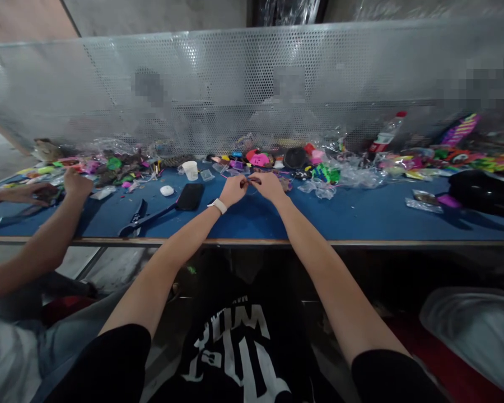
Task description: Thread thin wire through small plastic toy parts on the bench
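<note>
Over the middle of the blue table point(252, 221), my left hand point(234, 189) and my right hand point(266, 186) meet fingertip to fingertip. The fingers of both are pinched together around a small dark reddish piece, too small and blurred to name. A pale band point(218, 205) is on my left wrist. Just behind my hands lie a bright pink piece point(258, 158) and other small coloured plastic bits. To the left of my left hand lie a black phone point(190, 196) and a white cup point(190, 170).
Dark-handled pliers point(139, 217), a white mouse-like object point(167, 191) and a co-worker's hands point(76, 183) are to the left. Clear plastic wrap point(357, 172), a red-capped bottle point(388, 134) and a black bag point(485, 193) are to the right. A perforated metal panel point(218, 84) stands behind.
</note>
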Available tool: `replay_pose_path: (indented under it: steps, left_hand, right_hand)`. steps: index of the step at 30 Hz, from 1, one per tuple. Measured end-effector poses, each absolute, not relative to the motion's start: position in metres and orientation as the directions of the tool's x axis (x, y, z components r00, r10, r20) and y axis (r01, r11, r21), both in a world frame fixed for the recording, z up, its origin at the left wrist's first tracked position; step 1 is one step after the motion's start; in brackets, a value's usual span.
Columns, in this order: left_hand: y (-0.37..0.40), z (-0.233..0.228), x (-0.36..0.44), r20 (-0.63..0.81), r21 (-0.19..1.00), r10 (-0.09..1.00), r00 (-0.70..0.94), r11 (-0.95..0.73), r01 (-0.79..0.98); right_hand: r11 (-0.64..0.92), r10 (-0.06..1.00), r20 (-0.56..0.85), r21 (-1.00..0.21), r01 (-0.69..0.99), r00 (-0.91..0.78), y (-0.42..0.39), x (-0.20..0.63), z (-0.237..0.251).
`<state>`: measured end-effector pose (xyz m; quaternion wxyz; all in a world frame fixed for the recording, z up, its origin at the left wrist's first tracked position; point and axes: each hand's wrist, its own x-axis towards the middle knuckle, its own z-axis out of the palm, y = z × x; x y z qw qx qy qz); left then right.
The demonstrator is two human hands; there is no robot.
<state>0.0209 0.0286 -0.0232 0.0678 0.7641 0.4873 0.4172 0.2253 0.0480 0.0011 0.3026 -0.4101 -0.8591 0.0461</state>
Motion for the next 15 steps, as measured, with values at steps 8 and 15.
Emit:
replay_pose_path:
  steps: [8, 15]
  left_hand:
    - [0.040, -0.022, 0.001, 0.437, 0.717, 0.892, 0.112, -0.421, 0.556]
    - [0.046, -0.026, -0.004, 0.397, 0.821, 0.916, 0.061, -0.384, 0.423]
  right_hand:
    - [0.647, 0.655, 0.378, 0.167, 0.744, -0.654, 0.034, 0.204, 0.004]
    - [0.594, 0.670, 0.377, 0.244, 0.767, -0.639, 0.024, 0.190, 0.001]
